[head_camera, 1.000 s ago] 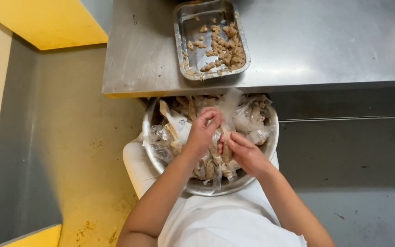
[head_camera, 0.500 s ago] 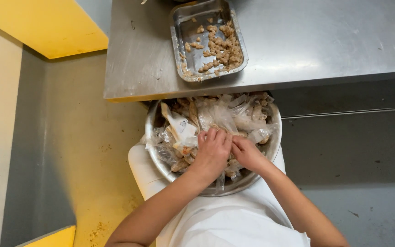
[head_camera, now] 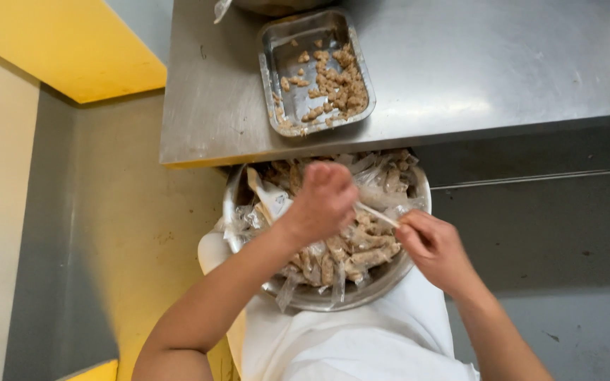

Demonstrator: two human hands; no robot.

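Since 0.5 s ago the left hand [head_camera: 326, 201] and right hand [head_camera: 432, 247] have drawn apart over the steel bowl [head_camera: 319, 296], both pinched shut on 1 stretched clear wrapper [head_camera: 378, 215].

A steel tabletop [head_camera: 460, 77] is seen from above, its front edge running across the view. A rectangular metal tray [head_camera: 317, 70] is set on it near the front left corner, scattered with small brown pieces [head_camera: 337, 81], mostly on its right side. At the top edge, part of another vessel [head_camera: 270, 5] with a scrap of clear plastic [head_camera: 222, 8] is cut off. The rest of the surface is smudged.
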